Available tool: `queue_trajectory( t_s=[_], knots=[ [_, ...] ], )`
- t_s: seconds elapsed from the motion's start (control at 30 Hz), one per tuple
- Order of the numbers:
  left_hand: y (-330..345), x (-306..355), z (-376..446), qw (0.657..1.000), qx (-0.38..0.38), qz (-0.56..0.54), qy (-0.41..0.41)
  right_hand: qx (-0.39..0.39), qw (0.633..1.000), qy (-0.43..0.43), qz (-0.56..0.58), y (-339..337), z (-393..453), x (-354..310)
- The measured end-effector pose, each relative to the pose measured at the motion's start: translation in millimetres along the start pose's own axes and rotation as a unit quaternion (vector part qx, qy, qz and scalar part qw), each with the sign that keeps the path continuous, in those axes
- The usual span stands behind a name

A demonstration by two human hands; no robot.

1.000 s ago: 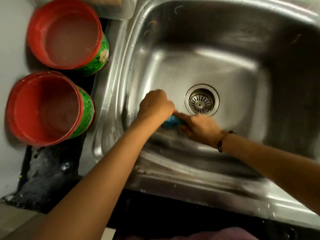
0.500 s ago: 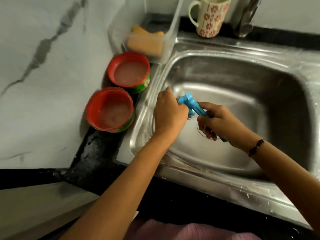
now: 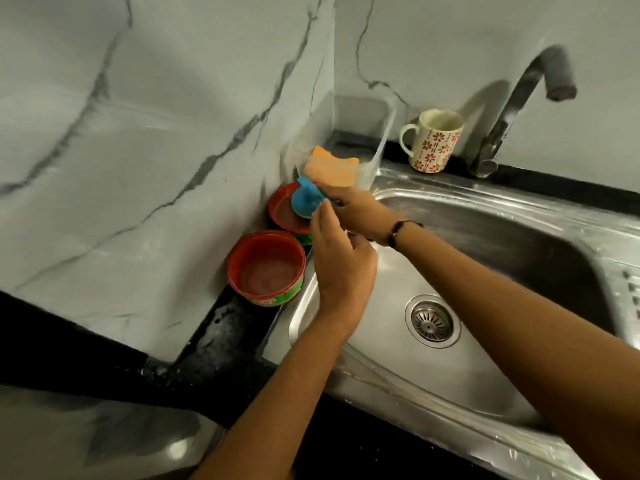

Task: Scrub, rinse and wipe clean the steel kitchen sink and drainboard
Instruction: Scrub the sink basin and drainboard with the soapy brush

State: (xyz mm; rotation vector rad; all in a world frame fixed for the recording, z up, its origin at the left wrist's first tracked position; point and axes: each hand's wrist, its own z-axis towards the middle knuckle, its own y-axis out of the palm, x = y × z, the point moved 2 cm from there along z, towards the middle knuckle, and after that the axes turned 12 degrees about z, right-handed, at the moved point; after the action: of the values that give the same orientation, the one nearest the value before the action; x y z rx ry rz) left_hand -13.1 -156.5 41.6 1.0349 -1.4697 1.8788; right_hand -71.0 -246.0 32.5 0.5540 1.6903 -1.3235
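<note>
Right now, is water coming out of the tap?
No, the tap spout hangs over the sink with no stream under it.

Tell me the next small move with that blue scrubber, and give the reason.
Probably lower the blue scrubber into the far red tub to load cleaner. The right hand holds it right above that tub, beside the sink, whose basin looks dry and streaked. The left hand hovers close by, holding nothing visible.

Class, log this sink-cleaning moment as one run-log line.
step: loading scrubber | right hand: holds blue scrubber over far red tub | left hand: open, beside | sink: unrinsed
</note>
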Motion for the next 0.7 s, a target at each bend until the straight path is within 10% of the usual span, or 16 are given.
queue_trajectory(
  t_s=[0.7],
  knots=[
    [-2,-9,0,0.998,-0.039,0.004,-0.040,-0.003,0.998,0.010,-0.057,11,2,6]
  ],
)
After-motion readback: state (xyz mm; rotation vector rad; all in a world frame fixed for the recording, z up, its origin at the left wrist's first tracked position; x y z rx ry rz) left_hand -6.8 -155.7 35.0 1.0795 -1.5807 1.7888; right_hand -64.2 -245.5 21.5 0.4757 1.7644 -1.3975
